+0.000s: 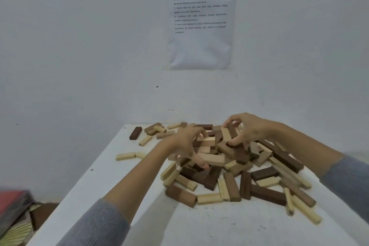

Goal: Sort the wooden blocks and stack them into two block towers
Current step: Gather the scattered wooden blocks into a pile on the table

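Note:
A jumbled heap of wooden blocks (229,166), pale, mid-brown and dark brown, covers the far and right part of the white table (123,195). My left hand (187,144) lies over the heap's left side, fingers curled down among the blocks and thumb pointing toward me; whether it holds a block is hidden. My right hand (245,128) is at the heap's top, with fingers and thumb pinching a few upright blocks (228,134), one pale and one brown.
Stray blocks lie apart from the heap: a dark one (135,133) at the far left, a pale one (125,156) nearer. A printed sheet (199,18) hangs on the wall behind. Red and patterned items (16,211) sit low at the left, beside the table.

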`<action>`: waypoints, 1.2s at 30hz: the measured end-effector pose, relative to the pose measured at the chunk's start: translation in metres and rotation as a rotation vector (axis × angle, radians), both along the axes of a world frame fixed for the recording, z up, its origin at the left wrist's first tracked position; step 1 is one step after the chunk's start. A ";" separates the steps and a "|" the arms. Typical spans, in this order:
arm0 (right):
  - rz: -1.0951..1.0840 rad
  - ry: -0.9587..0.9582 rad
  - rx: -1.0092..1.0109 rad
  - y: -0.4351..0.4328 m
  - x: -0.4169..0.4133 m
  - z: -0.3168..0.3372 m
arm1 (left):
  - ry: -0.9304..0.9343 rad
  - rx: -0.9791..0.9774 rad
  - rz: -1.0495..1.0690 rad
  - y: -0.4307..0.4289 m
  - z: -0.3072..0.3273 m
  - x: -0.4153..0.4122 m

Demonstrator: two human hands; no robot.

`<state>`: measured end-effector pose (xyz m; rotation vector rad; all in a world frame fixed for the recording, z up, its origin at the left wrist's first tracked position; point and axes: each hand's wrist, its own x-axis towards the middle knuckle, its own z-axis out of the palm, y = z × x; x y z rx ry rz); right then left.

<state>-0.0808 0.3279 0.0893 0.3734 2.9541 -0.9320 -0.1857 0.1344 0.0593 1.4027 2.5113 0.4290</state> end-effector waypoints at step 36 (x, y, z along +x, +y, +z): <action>0.359 -0.218 0.344 -0.079 0.051 -0.046 | 0.044 -0.236 -0.035 -0.066 -0.029 0.041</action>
